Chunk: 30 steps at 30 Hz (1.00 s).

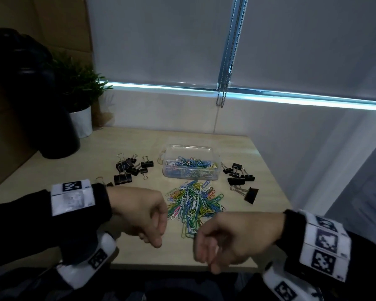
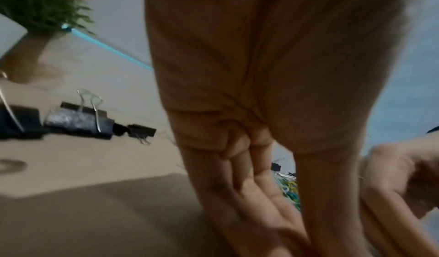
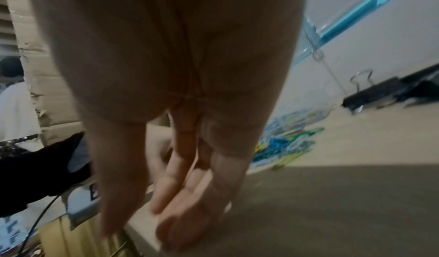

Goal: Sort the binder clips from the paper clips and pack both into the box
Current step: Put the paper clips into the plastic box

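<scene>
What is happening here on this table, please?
A person is sorting clips. The clear plastic box already holds some coloured paper clips, and a loose pile of paper clips lies in front of it. Black binder clips sit in two groups, one to the left of the box and one to the right. The left hand and the right hand hover near the table's front edge, fingers relaxed, holding nothing.

Black binder clips (image 1: 126,169) with silver handles, a rainbow mess of paper clips (image 1: 193,203), clear box (image 1: 215,158), light wood table (image 1: 74,170), black-and-white checkered wristbands (image 1: 71,197).
</scene>
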Motion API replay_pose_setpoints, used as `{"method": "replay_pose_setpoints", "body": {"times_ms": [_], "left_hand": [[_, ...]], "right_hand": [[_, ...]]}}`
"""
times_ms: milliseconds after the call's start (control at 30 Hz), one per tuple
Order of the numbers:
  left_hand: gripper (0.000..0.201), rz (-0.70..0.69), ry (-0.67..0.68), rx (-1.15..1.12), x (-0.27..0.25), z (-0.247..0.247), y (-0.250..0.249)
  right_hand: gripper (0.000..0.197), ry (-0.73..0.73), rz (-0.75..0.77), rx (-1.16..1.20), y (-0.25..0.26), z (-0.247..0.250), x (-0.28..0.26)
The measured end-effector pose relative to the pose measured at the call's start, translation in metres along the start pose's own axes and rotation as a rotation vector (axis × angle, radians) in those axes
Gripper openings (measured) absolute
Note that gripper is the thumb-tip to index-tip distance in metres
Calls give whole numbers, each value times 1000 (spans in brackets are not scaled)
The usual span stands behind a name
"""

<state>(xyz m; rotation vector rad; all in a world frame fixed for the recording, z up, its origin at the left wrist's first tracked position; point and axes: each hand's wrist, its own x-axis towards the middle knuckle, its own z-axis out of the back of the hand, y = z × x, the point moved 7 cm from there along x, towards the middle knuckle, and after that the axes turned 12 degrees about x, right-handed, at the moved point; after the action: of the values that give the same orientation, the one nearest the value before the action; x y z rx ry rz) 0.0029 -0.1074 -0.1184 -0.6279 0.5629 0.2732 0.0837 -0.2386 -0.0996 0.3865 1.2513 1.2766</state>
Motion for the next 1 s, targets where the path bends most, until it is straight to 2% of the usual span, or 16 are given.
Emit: {"method": "replay_pose_setpoints", "body": {"times_ms": [67, 133, 267, 300, 367, 400, 467, 533, 667, 733, 867, 933, 1000], "left_hand": [[24, -82, -87, -56, 10, 2, -14], [28, -131, -187, -78, 16, 11, -23], [51, -61, -464, 57, 1, 43, -15], [60, 0, -465, 152, -3, 46, -8], [75, 161, -336, 325, -6, 39, 9], [78, 212, -276, 356, -5, 35, 15], [77, 209, -255, 323, 1, 29, 14], [73, 160, -286, 254, 9, 29, 6], [70, 87, -293, 149, 25, 33, -11], [73, 77, -310, 167, 24, 41, -15], [107, 102, -371, 397, 16, 49, -11], [122, 78, -348, 446, 19, 41, -15], [125, 68, -345, 478, 25, 37, -24]], "right_hand": [[28, -83, 73, 25, 5, 3, 14], [20, -222, 133, 11, 8, 20, 19], [22, -519, 153, -162, 10, 61, -1], [27, -598, 140, -242, 10, 69, -9], [49, -670, 43, -383, 5, 76, -20], [64, -647, -48, -430, -3, 77, -20], [88, -540, -217, -490, -18, 72, -16], [97, -476, -261, -516, -22, 65, -6], [85, -468, -229, -524, -9, 60, 15], [82, -476, -228, -551, -3, 63, 17], [99, -539, -225, -537, -4, 74, 10], [95, -512, -235, -560, -5, 73, 14], [87, -493, -215, -563, -2, 70, 21]]}}
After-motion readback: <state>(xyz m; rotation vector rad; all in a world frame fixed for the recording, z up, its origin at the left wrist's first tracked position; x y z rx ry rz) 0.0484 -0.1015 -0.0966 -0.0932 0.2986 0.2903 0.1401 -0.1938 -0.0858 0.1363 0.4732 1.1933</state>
